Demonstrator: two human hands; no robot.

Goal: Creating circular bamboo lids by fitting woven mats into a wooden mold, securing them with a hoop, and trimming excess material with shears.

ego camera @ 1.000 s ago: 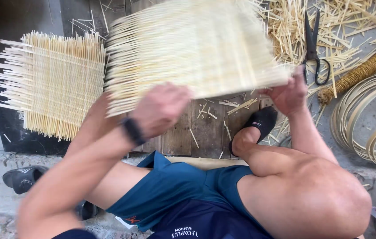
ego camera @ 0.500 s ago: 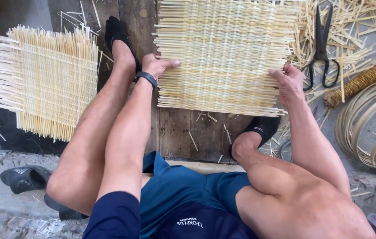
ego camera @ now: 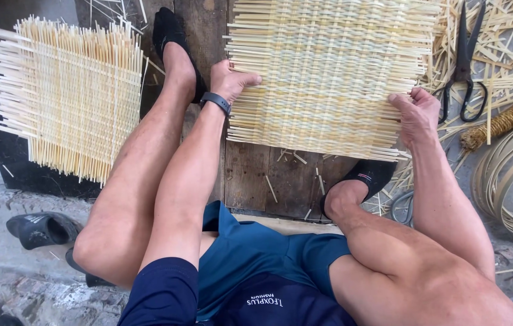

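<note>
At nine o'clock in the view a finished woven mat [ego camera: 66,96] of pale bamboo strips lies flat on a dark sheet [ego camera: 3,166], its loose strip ends bristling out on every side. Below it, near seven o'clock, a black slipper [ego camera: 42,229] sits on the rough stone floor [ego camera: 3,199]. Moving right, the person's left leg stretches up toward eleven o'clock, the foot in a black sock [ego camera: 169,33] resting on the wooden boards [ego camera: 250,178].

The left hand [ego camera: 229,81], a black band [ego camera: 216,102] on its wrist, lies just beside that foot. Its fingers are loosely spread, not closed round anything, with the thumb pointing right and pressed onto the left edge of the second woven mat [ego camera: 329,78]. This mat fills the twelve to one o'clock area, flat on the boards, with strip ends jutting out along both sides. Short offcuts lie scattered under its lower edge.

The right hand [ego camera: 416,115], at about two o'clock, touches the mat's right edge near its lower corner, fingers curled against the protruding ends; whether it truly pinches them I cannot tell. Beyond it, black shears [ego camera: 465,69] rest on a litter of bamboo scraps [ego camera: 510,54]. A bound rope-like bundle [ego camera: 501,124] and coiled cane hoops [ego camera: 510,181] lie at three o'clock.
</note>
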